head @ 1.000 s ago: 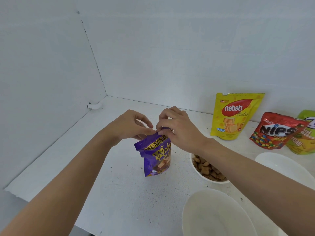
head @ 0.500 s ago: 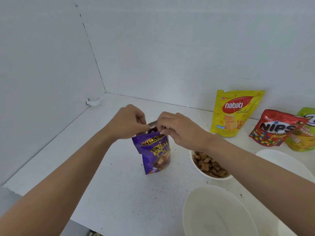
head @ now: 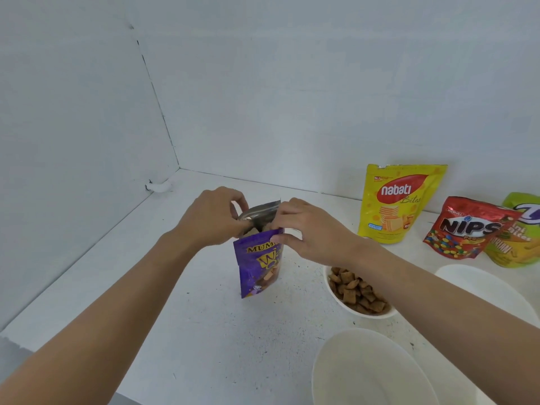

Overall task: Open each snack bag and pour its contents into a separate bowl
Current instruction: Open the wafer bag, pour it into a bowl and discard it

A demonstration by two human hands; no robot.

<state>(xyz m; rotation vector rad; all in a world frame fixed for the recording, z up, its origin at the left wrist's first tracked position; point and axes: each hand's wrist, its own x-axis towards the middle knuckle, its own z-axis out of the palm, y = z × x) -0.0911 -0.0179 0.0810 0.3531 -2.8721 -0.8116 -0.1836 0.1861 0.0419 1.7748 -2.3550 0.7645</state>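
On table [head: 204, 331], purple bag [head: 258, 267] mouth now wider, silver lining [head: 261, 213] exposed; L hand [head: 213, 220] & R hand [head: 309, 232] fingers pinching rims

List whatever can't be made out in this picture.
All in the head view:
the purple bag: its name is half covered by the right hand; the left hand and foil lip hide its contents.
the green bag is cut off by the right edge and overlapped by the Nips bag.
the near bowl is cut off by the bottom edge.
the far bowl is partly behind the right forearm.
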